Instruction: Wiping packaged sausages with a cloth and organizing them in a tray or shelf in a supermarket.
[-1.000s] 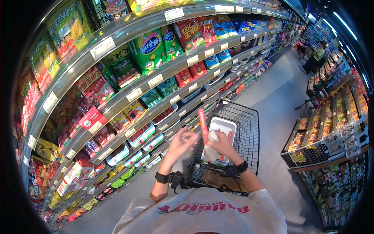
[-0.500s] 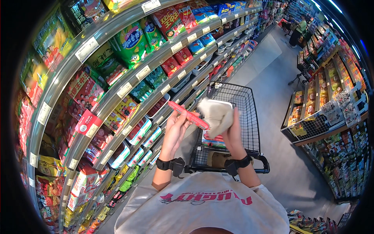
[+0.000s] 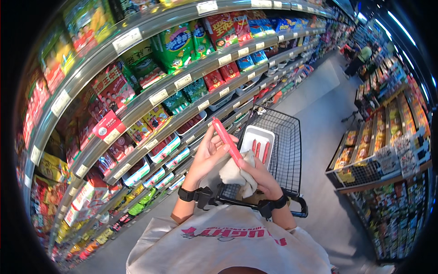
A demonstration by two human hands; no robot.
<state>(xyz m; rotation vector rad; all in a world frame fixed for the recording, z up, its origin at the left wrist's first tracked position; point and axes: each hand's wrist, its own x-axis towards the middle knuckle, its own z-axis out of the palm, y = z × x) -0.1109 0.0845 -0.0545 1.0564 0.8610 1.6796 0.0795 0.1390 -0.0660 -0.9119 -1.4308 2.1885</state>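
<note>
Steady red stick [image 3: 222,134] in loosely curled left grip [image 3: 207,154], lower end and cloth [image 3: 235,176] in closed right grip [image 3: 261,173]; wipe evenly toward 11 o'clock.

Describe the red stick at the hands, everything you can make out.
The red stick is slim, straight and roughly cylindrical, with a smooth, slightly shiny surface like a plastic-wrapped sausage. Its far end narrows to a small tip. It slants, far end leftward, near end rightward, over the near left side of the black cart. The left hand touches its middle; how firmly is unclear. Its near end meets the right hand and the pale cloth, which hide that end.
</note>
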